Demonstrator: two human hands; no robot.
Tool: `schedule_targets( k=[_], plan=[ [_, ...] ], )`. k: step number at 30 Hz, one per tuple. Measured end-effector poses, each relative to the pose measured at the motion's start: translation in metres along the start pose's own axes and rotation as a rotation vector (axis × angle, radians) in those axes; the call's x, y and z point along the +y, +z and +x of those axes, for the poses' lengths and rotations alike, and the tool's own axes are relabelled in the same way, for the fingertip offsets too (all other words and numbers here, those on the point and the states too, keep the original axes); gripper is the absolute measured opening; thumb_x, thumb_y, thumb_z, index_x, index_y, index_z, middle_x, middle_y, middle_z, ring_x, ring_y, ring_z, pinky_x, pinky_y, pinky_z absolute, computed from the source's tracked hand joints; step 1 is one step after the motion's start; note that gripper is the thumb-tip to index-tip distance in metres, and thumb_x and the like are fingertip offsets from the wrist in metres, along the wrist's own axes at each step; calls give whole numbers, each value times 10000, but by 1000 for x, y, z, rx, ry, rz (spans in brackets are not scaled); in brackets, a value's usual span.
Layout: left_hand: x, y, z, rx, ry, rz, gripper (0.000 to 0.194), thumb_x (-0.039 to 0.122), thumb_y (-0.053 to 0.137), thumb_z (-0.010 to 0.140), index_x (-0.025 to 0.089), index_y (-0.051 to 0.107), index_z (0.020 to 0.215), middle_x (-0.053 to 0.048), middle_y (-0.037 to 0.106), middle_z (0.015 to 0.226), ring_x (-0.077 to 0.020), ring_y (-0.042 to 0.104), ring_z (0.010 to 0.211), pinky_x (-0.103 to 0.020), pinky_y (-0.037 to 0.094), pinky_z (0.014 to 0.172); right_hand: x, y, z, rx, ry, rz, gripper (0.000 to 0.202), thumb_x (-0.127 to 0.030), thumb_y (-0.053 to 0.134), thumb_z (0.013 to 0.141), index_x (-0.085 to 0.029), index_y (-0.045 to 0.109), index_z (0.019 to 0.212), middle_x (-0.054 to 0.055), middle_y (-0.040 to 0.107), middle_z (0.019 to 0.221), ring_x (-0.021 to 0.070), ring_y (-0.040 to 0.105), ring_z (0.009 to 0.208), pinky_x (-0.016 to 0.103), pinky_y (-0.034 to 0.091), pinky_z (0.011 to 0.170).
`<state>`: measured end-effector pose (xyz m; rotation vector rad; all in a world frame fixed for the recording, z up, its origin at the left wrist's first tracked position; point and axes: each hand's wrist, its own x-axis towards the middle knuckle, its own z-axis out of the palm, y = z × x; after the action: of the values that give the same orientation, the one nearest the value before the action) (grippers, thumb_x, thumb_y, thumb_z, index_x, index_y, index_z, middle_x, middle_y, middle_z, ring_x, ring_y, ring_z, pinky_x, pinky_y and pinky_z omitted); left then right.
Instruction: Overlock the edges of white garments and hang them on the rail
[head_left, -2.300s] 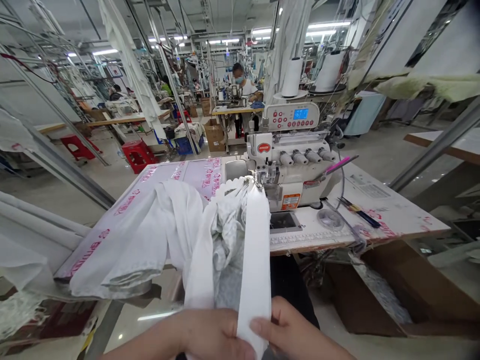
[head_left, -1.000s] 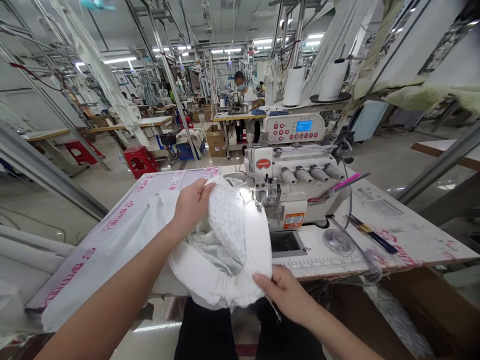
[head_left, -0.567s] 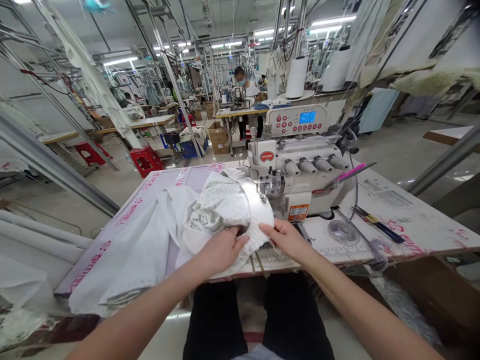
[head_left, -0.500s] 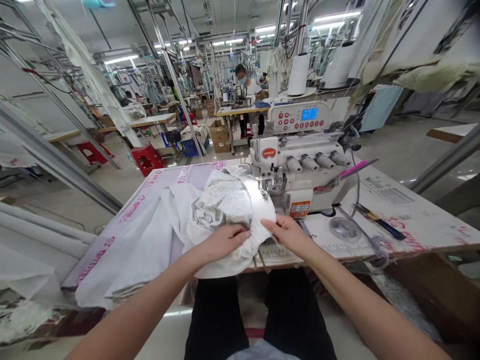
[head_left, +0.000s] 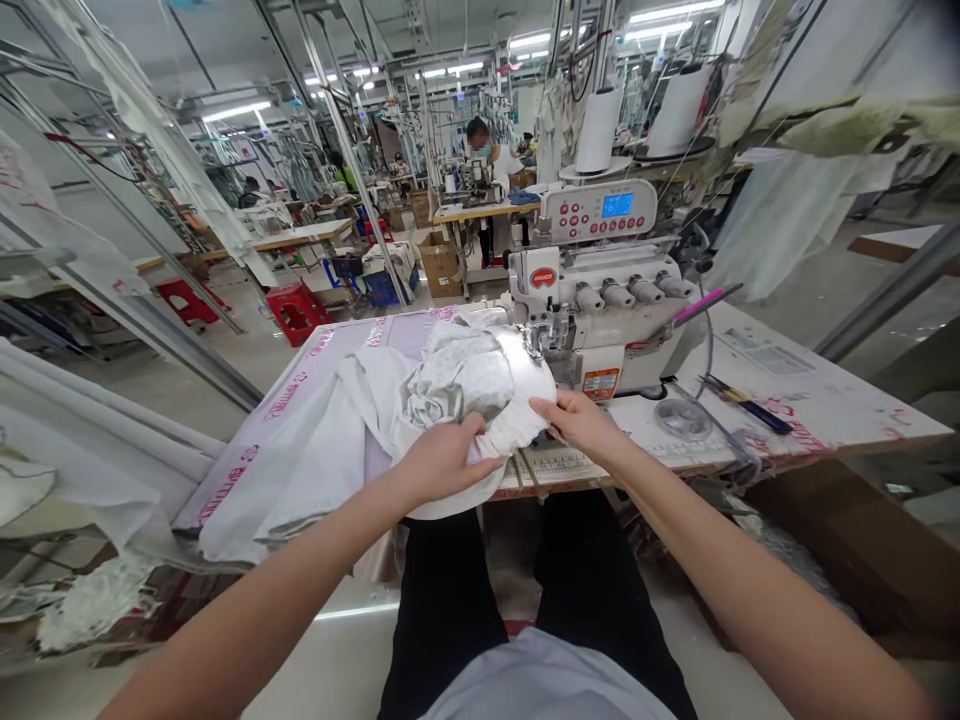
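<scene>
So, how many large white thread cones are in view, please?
2: the left cone behind the control panel, the right cone on a black disc; others may be hidden.

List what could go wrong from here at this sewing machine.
1. The right-hand grip holds the white band just in front of the sewing machine's stitching head, so fingertips might stray too close to it.
2. The band is puckered between that grip and the left-hand grip; a fold could get stitched down.
3. The patterned fabric lies bunched right against the band, so a loose crease might be drawn in too.
</scene>
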<state>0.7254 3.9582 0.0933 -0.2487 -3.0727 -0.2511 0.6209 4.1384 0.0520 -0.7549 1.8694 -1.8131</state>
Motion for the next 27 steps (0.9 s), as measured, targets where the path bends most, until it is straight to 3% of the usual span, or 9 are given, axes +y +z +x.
schedule_targets(
  k=[4,7,9,10,14,18,22,24,27],
  plan=[
    [6,-17,-21,-30,-244,39,402,539,440,726,167,530,848,-30,521,582,-201,512,562,-261,310,519,2,-1,7,23,13,-4,353,-479,522,724,-150,447,621,-59,372,437,59,297,393,189,193,389],
    [28,-8,-64,-442,-222,-351,403,540,430,727,167,577,680,-26,565,609,-158,504,525,-238,321,477,9,13,-9,26,58,18,385,-517,500,720,-155,426,610,-58,380,440,60,310,383,182,211,376],
    [44,13,-96,-733,-127,-662,347,499,479,714,180,613,742,-7,614,705,-160,538,618,-220,371,523,16,33,-40,-26,116,31,412,-539,472,728,-154,421,587,-56,373,414,58,300,352,181,207,352],
    [50,25,-110,-792,-134,-755,316,466,494,715,191,623,799,1,628,768,-168,549,684,-219,394,574,20,45,-60,-76,150,37,420,-539,467,731,-149,431,581,-52,376,405,58,299,343,181,205,343],
    [59,63,-141,-855,-275,-860,327,382,489,731,226,580,1004,6,605,1003,-195,532,880,-258,400,769,36,86,-134,-337,238,80,412,-474,453,779,-134,419,550,-41,390,458,49,322,411,166,240,391],
    [56,68,-141,-942,-225,-885,311,400,461,749,235,601,973,6,613,992,-195,534,883,-269,399,788,47,92,-146,-230,233,264,384,-507,548,704,-129,479,725,-36,417,586,50,335,459,157,263,398],
    [56,70,-138,-905,-160,-986,370,456,468,746,203,587,988,-28,597,996,-211,510,922,-310,369,853,56,94,-141,-318,280,368,428,-540,556,682,-116,502,698,-35,414,528,48,324,408,163,246,368],
    [58,79,-138,-723,-170,-1183,419,495,445,753,171,578,982,-45,585,984,-198,506,907,-300,373,850,58,99,-149,-341,236,296,438,-518,489,745,-117,464,572,-37,377,462,52,321,404,170,236,380],
    [64,96,-140,-317,-400,-1430,438,520,406,771,142,578,910,-47,587,866,-163,513,780,-269,407,754,59,101,-161,-268,133,163,420,-446,428,807,-118,437,544,-36,357,482,57,317,445,175,241,418]
  ],
)
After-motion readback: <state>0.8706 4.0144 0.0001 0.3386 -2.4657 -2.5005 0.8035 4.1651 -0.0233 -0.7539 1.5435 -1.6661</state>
